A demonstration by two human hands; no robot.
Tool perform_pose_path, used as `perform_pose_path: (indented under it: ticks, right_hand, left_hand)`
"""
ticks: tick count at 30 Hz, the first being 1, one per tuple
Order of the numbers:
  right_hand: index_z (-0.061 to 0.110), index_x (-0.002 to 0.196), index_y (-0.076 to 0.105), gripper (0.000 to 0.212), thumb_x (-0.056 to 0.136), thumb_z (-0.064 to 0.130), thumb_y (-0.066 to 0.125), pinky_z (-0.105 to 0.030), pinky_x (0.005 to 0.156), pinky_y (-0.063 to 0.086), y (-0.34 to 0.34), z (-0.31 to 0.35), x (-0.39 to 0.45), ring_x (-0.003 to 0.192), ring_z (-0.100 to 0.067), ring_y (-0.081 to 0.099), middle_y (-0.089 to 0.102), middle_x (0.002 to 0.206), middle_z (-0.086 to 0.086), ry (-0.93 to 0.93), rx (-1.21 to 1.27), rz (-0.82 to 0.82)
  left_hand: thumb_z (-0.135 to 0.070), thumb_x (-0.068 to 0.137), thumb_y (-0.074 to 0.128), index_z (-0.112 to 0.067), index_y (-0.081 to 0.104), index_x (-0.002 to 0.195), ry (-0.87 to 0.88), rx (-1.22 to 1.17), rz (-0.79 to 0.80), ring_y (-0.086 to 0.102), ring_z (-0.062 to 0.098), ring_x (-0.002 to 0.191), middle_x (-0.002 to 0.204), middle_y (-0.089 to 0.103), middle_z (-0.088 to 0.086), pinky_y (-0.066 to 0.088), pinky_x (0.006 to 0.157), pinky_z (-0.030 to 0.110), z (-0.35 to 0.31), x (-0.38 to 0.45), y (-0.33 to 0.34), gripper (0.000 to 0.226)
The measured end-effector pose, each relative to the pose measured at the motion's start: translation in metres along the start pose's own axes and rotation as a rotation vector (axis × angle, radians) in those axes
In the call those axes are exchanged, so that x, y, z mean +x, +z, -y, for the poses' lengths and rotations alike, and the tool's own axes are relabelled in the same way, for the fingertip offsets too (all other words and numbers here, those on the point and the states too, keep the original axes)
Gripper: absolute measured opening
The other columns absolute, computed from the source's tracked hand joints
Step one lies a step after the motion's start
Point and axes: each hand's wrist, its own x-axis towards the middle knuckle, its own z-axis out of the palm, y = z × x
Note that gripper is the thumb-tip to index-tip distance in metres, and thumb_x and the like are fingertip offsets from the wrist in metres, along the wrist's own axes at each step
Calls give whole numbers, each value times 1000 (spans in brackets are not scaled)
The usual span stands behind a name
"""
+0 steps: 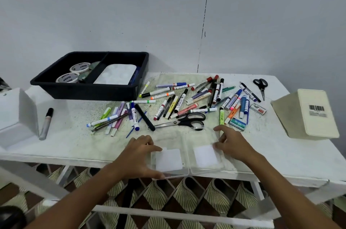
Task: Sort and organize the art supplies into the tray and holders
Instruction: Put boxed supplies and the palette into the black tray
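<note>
At the near edge of the white surface [280, 157], my left hand [138, 155] holds the left side of a clear tray [174, 140], thumb under its front rim and fingers over its side wall, the grip clamped on it. My right hand [232, 144] rests on the right side of a second clear tray [204, 135] just beside the first, fingers curled over its wall; each tray carries a white label on its floor. Beyond them markers [179, 101] lie scattered in a loose heap, with large scissors [185, 121] just behind the trays and small scissors [261, 85] near the far right. A staple box [237, 123] sits just beyond my right fingers. A black bin [89, 88] at the far left of the surface holds two round tubs [67, 77] in its left compartment and a white palette [116, 74] in its right. A cream holder [307, 114] lies tipped at the right; a white holder [16, 116] stands at the left, a lone marker [46, 123] beside it.
</note>
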Motion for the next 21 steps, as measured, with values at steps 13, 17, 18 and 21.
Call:
perform_pose_path:
  ticks: [13, 17, 18, 21]
  right_hand:
    - [24, 130, 58, 52, 81, 30, 75, -29, 76, 45, -13, -12, 30, 99, -23, 61, 65, 112, -7, -3, -186, -64]
    - [24, 132, 57, 52, 83, 31, 73, -27, 75, 43, -16, -12, 39, 104, -23, 60, 63, 119, -7, -15, -224, -73]
    - [23, 132, 57, 52, 83, 31, 73, -27, 76, 44, -16, -12, 41, 105, -23, 60, 62, 120, -7, -19, -238, -74]
    - [22, 134, 56, 53, 84, 30, 72, -29, 79, 45, -17, -10, 46, 107, -24, 60, 62, 121, -7, -21, -265, -67]
  left_hand:
    - [-85, 53, 61, -31, 51, 135, -66, -34, 57, 34, 5, 110, 117, 36, -15, 35, 93, 24, -16, 27, -7, 99]
    - [-81, 55, 66, -28, 51, 136, -85, -68, 39, 37, 6, 112, 117, 38, -13, 38, 94, 24, -20, 33, -8, 98]
    - [-80, 56, 66, -27, 51, 136, -87, -68, 33, 37, 6, 111, 118, 39, -13, 37, 93, 23, -20, 34, -9, 97]
    - [-77, 57, 67, -26, 51, 135, -97, -74, 18, 37, 5, 110, 118, 39, -12, 36, 91, 20, -21, 38, -9, 95]
